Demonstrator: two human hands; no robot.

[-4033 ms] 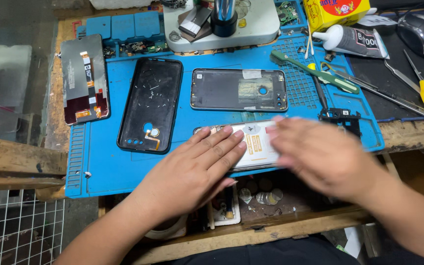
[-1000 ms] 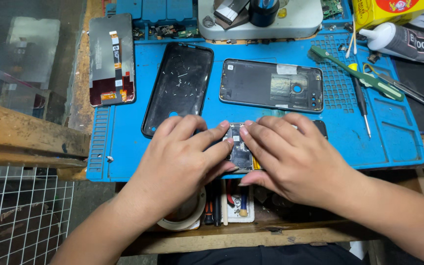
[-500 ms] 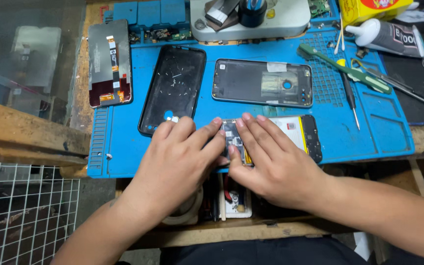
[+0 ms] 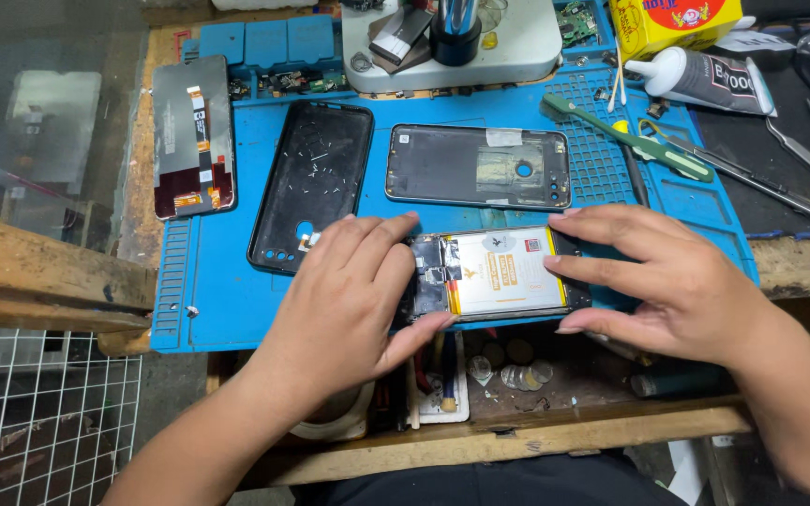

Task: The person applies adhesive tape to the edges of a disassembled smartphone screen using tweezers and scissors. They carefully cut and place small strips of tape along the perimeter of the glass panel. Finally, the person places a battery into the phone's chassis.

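The opened phone is held flat at the near edge of the blue mat on the bench; its left end is gripped by the left hand, its right end by the right hand. A black back cover lies just beyond the left hand.

Bare forearms, no sleeves, dark shirt.

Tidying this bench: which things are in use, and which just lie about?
In use:
opened phone
left hand
right hand

Lying about:
black back cover
grey frame
screen panel
green tool
glue tube
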